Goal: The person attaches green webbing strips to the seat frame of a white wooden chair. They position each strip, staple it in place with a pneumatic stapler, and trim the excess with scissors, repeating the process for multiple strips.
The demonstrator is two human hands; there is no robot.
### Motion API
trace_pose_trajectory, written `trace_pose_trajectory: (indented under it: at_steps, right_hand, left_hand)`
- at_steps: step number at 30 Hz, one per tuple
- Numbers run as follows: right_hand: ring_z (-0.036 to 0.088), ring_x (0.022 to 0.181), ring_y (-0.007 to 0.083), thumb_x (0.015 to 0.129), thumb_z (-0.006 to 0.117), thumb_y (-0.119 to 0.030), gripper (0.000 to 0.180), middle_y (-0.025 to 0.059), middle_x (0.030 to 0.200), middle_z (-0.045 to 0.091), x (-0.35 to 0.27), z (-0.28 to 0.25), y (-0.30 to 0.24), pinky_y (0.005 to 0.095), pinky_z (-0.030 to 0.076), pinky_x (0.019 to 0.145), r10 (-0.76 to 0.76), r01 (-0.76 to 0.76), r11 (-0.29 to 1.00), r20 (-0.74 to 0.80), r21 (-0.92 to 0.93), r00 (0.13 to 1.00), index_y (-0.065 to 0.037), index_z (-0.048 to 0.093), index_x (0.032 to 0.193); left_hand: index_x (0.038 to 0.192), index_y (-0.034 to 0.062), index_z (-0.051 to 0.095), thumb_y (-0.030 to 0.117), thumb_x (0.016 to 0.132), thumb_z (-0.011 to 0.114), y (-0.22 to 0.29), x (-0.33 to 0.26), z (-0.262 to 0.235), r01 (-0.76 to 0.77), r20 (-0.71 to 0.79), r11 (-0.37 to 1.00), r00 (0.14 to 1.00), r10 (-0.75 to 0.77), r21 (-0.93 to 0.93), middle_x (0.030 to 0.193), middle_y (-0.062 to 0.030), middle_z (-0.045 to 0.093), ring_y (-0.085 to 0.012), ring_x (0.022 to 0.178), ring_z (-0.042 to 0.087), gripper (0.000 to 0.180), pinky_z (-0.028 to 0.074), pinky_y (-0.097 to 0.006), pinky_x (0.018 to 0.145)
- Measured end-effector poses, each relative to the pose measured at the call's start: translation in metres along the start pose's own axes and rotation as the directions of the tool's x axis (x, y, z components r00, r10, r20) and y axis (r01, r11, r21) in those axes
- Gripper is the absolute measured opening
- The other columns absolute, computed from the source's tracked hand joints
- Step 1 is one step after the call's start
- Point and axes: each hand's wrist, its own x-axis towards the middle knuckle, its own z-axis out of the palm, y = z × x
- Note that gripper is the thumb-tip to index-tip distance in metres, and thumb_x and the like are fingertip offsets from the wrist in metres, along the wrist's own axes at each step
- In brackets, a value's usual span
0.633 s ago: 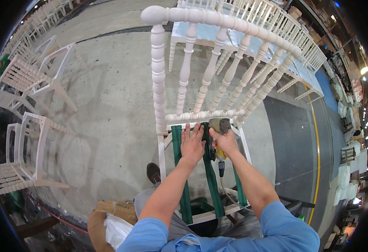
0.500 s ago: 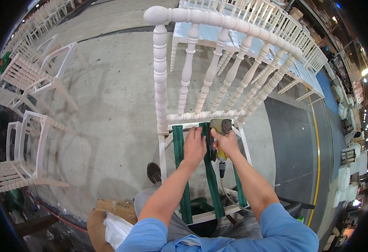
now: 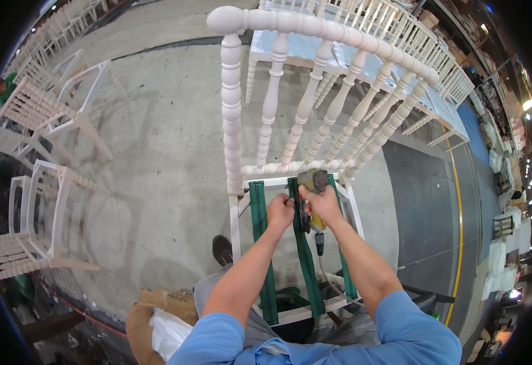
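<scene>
The chair (image 3: 290, 115) in the middle is white all over, with bumpy turned posts. Three dark green straps (image 3: 258, 243) run across its open seat. The tool (image 3: 312, 182) at the top of the seat is yellow and black (a bit dirty). Both sleeves (image 3: 412, 331) at the bottom are light blue. The floor (image 3: 156, 164) is grey, with a yellow line (image 3: 459, 243) at the right. More white chairs (image 3: 41, 121) stand at the left. A brown box (image 3: 156, 304) sits at the lower left.

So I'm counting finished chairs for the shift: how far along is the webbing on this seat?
Three green straps already run front to back across the white chair frame. The left hand presses the middle strap while the right hand holds a yellow stapler at the rear rail. No crosswise straps show yet.
</scene>
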Motion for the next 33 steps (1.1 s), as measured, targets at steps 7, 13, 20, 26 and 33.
trace_pose_trajectory:
  at_steps: [7,13,20,26,33]
  right_hand:
    - [0.059,0.048,0.0104,0.096,0.082,-0.027,0.029,0.0023,0.067,0.066,-0.002,0.008,-0.003,0.0284,0.048,0.043,0.029,-0.029,0.999,0.002,-0.045,1.0,-0.002,0.069,0.09]
    - [0.059,0.048,0.0108,0.095,0.083,-0.027,0.03,0.003,0.067,0.066,-0.006,0.012,-0.005,0.0287,0.048,0.042,0.029,-0.029,0.999,-0.015,0.04,0.999,-0.001,0.069,0.089]
    - [0.06,0.049,0.0127,0.096,0.083,-0.03,0.033,0.0041,0.078,0.071,-0.003,0.001,0.002,0.0305,0.047,0.044,0.044,-0.044,0.997,0.006,-0.058,0.999,0.0,0.071,0.092]
    - [0.06,0.05,0.0123,0.097,0.082,-0.031,0.032,0.0043,0.079,0.071,-0.004,0.001,0.001,0.0298,0.046,0.043,0.044,-0.046,0.995,-0.031,-0.085,0.999,-0.001,0.072,0.094]
    - [0.059,0.05,0.0139,0.098,0.081,-0.028,0.029,0.0061,0.083,0.072,-0.005,-0.009,-0.015,0.0301,0.046,0.044,0.058,-0.057,0.994,-0.002,-0.094,0.998,0.0,0.071,0.099]
  left_hand:
    - [0.104,0.0029,0.074,0.022,0.098,0.069,-0.002,0.0,-0.002,-0.021,-0.004,0.999,1.0,0.021,-0.03,0.099,-0.02,0.078,-0.0387,0.097,0.075,0.021,0.057,-0.047,0.088]
    - [0.104,0.0031,0.074,0.022,0.097,0.071,-0.003,0.0,-0.001,0.033,-0.002,0.999,0.999,-0.033,-0.043,0.1,-0.0209,0.077,-0.0392,0.098,0.075,0.021,0.057,-0.047,0.088]
    - [0.105,0.0018,0.074,0.023,0.097,0.072,-0.005,0.003,0.007,0.011,0.01,0.996,1.0,-0.01,-0.094,0.096,-0.02,0.077,-0.0369,0.093,0.074,0.022,0.056,-0.045,0.086]
    - [0.104,0.0009,0.074,0.022,0.097,0.073,-0.015,0.005,0.008,0.014,-0.013,0.993,1.0,-0.016,-0.118,0.093,-0.0171,0.076,-0.0322,0.085,0.073,0.022,0.055,-0.043,0.08]
    - [0.107,-0.0004,0.072,0.021,0.099,0.071,-0.016,0.01,0.012,0.13,0.096,0.94,0.99,-0.104,-0.317,0.095,-0.0158,0.076,-0.0293,0.085,0.073,0.023,0.057,-0.042,0.081]
